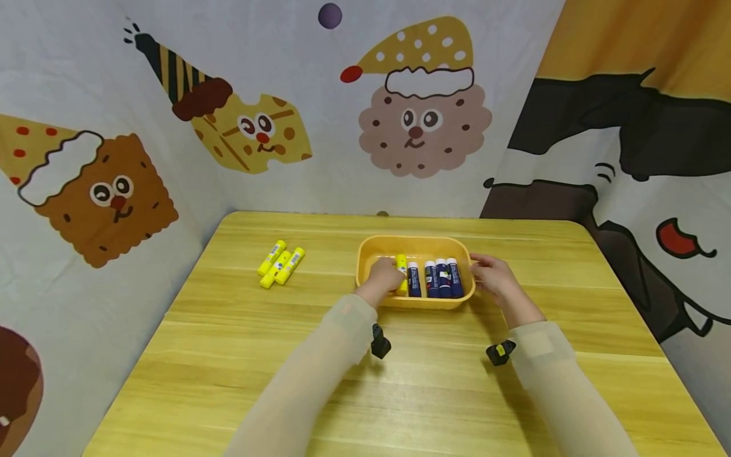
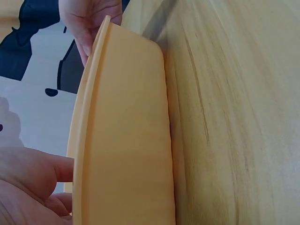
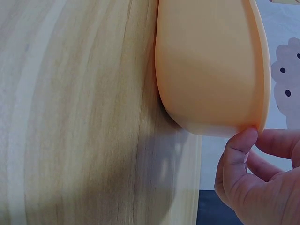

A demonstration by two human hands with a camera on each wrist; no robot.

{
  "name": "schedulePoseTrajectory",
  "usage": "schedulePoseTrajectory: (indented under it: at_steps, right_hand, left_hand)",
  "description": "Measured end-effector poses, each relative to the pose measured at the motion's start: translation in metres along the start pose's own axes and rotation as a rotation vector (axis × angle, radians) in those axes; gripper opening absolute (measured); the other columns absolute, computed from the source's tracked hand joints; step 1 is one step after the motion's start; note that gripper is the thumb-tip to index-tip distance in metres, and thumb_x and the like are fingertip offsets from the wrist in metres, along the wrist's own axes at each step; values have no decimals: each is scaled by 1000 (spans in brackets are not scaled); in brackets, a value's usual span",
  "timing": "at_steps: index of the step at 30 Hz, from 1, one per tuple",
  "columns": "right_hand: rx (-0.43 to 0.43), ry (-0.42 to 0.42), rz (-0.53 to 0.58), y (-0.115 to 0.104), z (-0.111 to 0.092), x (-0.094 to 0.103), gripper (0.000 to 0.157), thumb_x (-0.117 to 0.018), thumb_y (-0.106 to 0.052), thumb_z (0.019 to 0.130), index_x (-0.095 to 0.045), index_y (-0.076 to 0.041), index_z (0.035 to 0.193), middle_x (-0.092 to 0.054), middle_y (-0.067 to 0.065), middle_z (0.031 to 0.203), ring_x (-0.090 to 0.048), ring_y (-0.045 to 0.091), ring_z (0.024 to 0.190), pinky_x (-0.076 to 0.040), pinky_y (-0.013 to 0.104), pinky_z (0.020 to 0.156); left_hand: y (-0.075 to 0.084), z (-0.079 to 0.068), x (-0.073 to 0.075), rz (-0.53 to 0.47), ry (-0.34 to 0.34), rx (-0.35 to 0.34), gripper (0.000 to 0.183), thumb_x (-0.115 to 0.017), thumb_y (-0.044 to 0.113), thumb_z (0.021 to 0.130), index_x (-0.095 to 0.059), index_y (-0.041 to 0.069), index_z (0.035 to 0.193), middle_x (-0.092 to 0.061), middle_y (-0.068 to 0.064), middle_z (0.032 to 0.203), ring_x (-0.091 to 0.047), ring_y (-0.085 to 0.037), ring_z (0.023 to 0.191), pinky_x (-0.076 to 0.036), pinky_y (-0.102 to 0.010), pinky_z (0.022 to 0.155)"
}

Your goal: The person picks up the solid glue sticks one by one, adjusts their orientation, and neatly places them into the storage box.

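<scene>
A yellow-orange plastic basket (image 1: 425, 303) stands on the table. Reaching over its near rim, my left hand (image 1: 385, 275) has its fingers on a yellow glue stick (image 1: 402, 274) inside, at the left; the exact grip is partly hidden. In the left wrist view that hand's fingers (image 2: 58, 168) curl behind the basket wall. Several dark blue glue sticks (image 1: 443, 279) with white caps lie side by side in the basket's middle and right. My right hand (image 1: 495, 277) pinches the rim at the right end between thumb and fingers, clearly seen in the right wrist view.
Three yellow glue sticks (image 1: 282, 263) lie close together on the wooden table (image 1: 434, 393), left of the basket. Behind the table hangs a light cloth (image 1: 331, 152) printed with cartoon figures.
</scene>
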State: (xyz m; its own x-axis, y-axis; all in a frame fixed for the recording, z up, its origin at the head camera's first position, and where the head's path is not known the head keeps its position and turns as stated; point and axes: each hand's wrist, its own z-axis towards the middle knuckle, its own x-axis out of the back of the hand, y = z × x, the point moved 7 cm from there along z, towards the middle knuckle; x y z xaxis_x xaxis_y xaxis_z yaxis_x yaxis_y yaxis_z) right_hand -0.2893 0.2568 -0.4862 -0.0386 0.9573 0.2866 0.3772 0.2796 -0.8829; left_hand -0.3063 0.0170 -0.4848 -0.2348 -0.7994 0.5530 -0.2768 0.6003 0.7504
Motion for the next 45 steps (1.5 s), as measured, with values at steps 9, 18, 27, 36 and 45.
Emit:
schedulePoseTrajectory:
  at_steps: [9,18,27,36,45]
  right_hand:
    - [-1,1,5,0,0,0,48,-40,-11,100,-33,-6,147,-44,10,113,-51,26,105,-49,19,69]
    - [3,-2,3,-1,0,0,48,-40,-12,100,-33,-5,147,-43,10,113,-50,27,107,-48,19,70]
    - [-9,2,0,0,-1,0,48,-40,-13,100,-33,-7,147,-43,10,115,-50,24,103,-48,19,70]
    - [-6,1,-7,0,0,-1,48,-40,-13,100,-33,-7,147,-44,11,116,-51,23,101,-49,20,71]
    - [-6,2,-8,1,1,1,49,-41,-14,100,-32,-7,147,-44,9,113,-51,23,102,-49,21,71]
  left_hand:
    - [3,-4,-1,79,22,-6,44,-63,10,86,-55,1,128,-60,-11,109,-54,-19,77,-44,-22,58]
    - [6,-3,-5,140,34,-43,47,-65,9,83,-55,1,129,-60,-12,118,-55,-22,93,-49,-26,76]
    - [13,-6,-12,118,19,-68,48,-62,5,80,-54,-2,127,-60,-14,115,-53,-23,95,-48,-29,84]
    - [14,-4,-14,159,21,-72,43,-61,6,80,-58,-2,122,-62,-13,114,-53,-22,93,-48,-28,83]
    - [9,1,-16,77,-53,21,41,-58,20,91,-56,2,127,-61,-11,107,-53,-18,69,-42,-23,54]
